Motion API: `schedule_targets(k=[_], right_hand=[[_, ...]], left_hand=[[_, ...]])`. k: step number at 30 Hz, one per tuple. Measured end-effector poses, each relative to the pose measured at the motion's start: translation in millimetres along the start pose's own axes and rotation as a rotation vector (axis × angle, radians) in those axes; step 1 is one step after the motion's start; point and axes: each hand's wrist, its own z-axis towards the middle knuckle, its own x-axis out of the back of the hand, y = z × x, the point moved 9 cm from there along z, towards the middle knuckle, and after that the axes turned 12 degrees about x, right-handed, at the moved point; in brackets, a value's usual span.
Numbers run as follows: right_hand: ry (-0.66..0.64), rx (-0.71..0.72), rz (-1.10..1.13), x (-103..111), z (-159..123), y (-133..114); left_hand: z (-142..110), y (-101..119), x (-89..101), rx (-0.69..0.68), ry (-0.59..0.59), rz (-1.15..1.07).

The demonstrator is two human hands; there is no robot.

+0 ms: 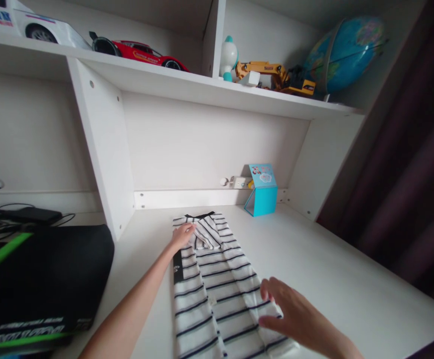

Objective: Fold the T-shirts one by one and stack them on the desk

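Pretty simple scene: a white shirt with navy stripes (220, 284) is laid flat on the desk (336, 264) as a long narrow strip, with its dark collar (200, 215) at the far end near the back panel. A striped flap of the fabric (207, 233) is folded over just below the collar.

Going left to right, a black bag with green trim (41, 279) is parked at the left, and some black cables (15, 219) are bunched behind it. The left hand (182, 235) is laid on the flap with its fingers close together, though any pinch on the cloth can't be made out from here. The right hand (291, 314) is held wide open, fingers spread, at the near right edge of the shirt, and whether it's actually touching can't really be told.

A teal card box (263, 197) is stood by the back panel next to a wall socket (239, 182). Up on the shelf (164, 82) are a white toy car (41, 30), a red toy car (142, 55), a white-and-teal toy (228, 57), a yellow toy excavator (265, 72) and a globe (346, 55). A dark curtain (399, 149) is hung on the far right.
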Motion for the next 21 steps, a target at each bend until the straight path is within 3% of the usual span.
schedule_targets(k=[3,7,13,17,21], right_hand=[[0.009,-0.015,-0.018,-19,-18,-6],[0.060,0.104,-0.128,-40,-16,-17],[0.203,0.140,-0.121,-38,-12,-19],[0.231,0.131,-0.110,-35,-10,-20],[0.165,0.114,-0.127,-42,-3,-15]], left_hand=[[4,8,-7.0,-0.055,-0.013,0.148],[2,25,-17.0,-0.156,0.016,0.301],[-2,47,-24.9,-0.229,0.131,0.446],[3,37,-22.2,-0.187,0.159,0.510],[6,22,-21.2,-0.167,0.142,0.568]])
